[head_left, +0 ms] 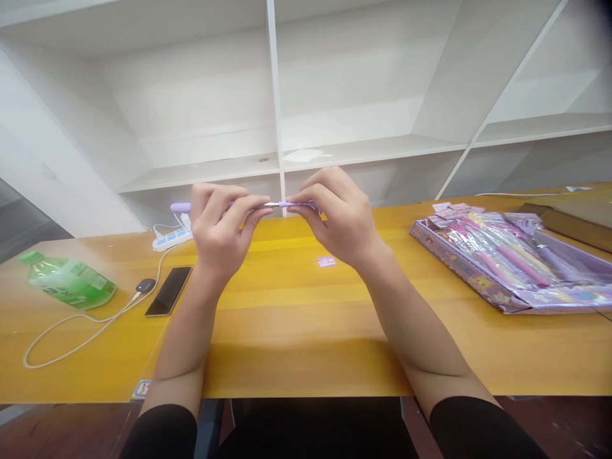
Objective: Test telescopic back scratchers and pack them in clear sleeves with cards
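A slim purple pen-like item (180, 208) is held level above the table between both hands. My left hand (220, 223) is closed round its left part, and the rounded purple end sticks out past the fingers. My right hand (335, 213) pinches a thin purple piece (283, 204) at the other end. Between the fingertips a narrow dark and silvery section shows, meeting the purple piece. My fingers hide much of both parts. Below the right hand, a small pink and purple card (326, 261) lies on the table.
At the right, a purple patterned box (478, 288) holds several plastic-wrapped items, with cardboard (581, 213) behind. On the left are a green bottle (71, 280), a black phone (169, 292), a small dark device (145, 285), a white cable and a power strip (173, 238). White shelves (354, 150) stand behind.
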Available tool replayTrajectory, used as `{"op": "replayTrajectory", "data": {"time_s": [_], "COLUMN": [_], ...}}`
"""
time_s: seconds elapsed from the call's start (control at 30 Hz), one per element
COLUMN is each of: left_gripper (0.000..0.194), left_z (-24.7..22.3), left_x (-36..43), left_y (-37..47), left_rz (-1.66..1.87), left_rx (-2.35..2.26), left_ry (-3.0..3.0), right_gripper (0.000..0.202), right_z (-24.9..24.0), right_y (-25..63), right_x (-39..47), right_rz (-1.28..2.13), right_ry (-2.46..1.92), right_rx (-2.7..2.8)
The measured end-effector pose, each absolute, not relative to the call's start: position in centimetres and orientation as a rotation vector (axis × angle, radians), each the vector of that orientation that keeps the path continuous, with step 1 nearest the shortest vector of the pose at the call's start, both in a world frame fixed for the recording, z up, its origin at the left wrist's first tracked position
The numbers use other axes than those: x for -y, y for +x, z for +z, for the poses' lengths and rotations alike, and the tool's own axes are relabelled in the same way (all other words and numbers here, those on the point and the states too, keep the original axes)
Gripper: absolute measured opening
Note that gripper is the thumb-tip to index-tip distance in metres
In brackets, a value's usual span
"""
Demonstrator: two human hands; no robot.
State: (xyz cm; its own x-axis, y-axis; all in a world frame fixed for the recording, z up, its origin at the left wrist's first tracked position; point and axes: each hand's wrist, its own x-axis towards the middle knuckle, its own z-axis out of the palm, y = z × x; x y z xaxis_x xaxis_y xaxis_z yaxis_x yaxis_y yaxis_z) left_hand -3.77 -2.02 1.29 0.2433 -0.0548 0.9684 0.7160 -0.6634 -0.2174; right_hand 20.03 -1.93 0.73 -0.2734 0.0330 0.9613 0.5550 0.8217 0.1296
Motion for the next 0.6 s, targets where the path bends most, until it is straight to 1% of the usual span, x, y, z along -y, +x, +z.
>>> {"op": "replayTrajectory", "data": {"time_s": [0.1,0.3,0.43,0.5,0.53,0.6], "left_gripper": [0.012,0.01,0.019,0.026,0.029,0.042], "left_z": [1.9,3.8,4.7,5.0,5.2,5.4], "left_x": [2.2,2.0,1.4,0.9,0.6,0.1], "left_y": [-4.5,-7.8,-10.6,-12.9,-14.3,-17.5], "left_rz": [-1.507,-1.557,-1.605,-1.649,-1.662,-1.703], "left_rx": [0.541,0.513,0.619,0.678,0.68,0.649], "left_ry": [-1.843,-1.806,-1.762,-1.666,-1.637,-1.592], "right_gripper": [0.016,0.019,0.022,0.021,0.021,0.022], "right_z": [0.8,1.4,2.2,2.6,2.7,2.6], "right_y": [20.5,23.3,26.1,29.0,30.9,35.2], "right_x": [1.7,1.4,0.5,-0.6,-1.1,-2.0], "right_rz": [-0.557,-0.561,-0.68,-0.776,-0.845,-0.911], "right_ry": [-0.512,-0.666,-0.764,-0.691,-0.588,-0.574], "right_rx": [1.764,1.709,1.61,1.504,1.422,1.334]}}
